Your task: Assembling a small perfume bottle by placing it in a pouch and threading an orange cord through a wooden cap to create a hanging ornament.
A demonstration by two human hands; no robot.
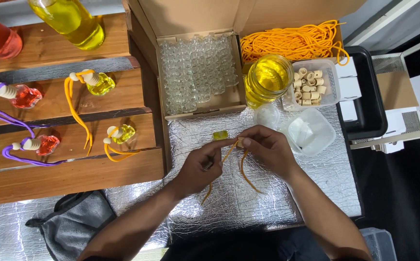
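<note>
Just below the cardboard box point(198, 104) of small glass vials, both hands meet over the foil mat point(268, 193). Left hand point(198, 166) and right hand point(268, 150) each pinch the orange cord point(243, 166) at its top, fingertips nearly touching. Its two ends hang down toward the person, long axis running away from the box. A small yellow bottle point(220, 135) sits just beyond the fingertips, box-side, about midway between the hands; which way it points I can't tell.
</note>
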